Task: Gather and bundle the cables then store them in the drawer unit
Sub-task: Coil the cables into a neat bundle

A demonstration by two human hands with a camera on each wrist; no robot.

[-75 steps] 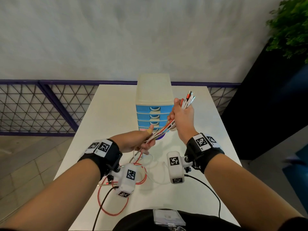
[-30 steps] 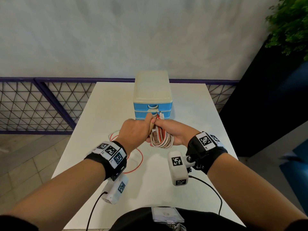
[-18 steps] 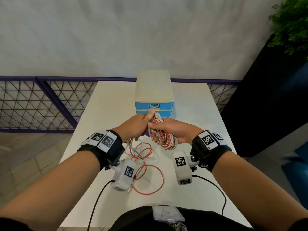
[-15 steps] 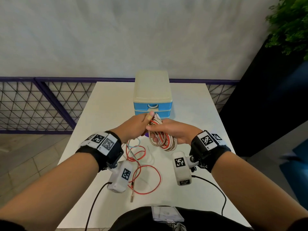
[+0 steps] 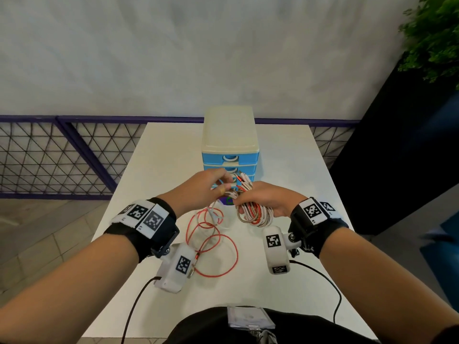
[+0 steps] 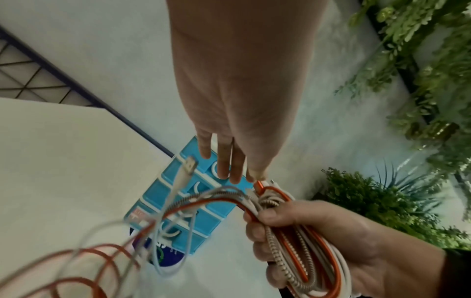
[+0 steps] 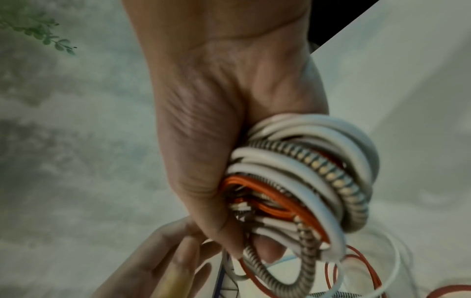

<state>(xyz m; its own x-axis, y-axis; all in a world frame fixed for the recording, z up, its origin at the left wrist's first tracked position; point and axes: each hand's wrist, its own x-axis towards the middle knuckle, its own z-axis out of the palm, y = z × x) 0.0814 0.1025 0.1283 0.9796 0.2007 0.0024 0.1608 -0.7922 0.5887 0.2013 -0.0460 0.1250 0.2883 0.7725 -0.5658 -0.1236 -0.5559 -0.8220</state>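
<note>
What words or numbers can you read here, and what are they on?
None can be read.
Black-and-white square code tags on the wrists: patterns, no letters.
Red-and-white label on the blue plastic drawer box: too blurred.
Clear plastic badge holder at the chest: too blurred.

The cables (image 5: pixel 253 214) are red, white and striped (drawers (image 5: pixel 248 158) blue, cream-topped).

White table (image 5: pixel 171 155), grey wall (image 5: pixel 173 58), purple mesh railing (image 5: pixel 62 155), tiled floor (image 5: pixel 49 234)

No legible txt, drawer label (image 6: pixel 138 217) too blurry
</note>
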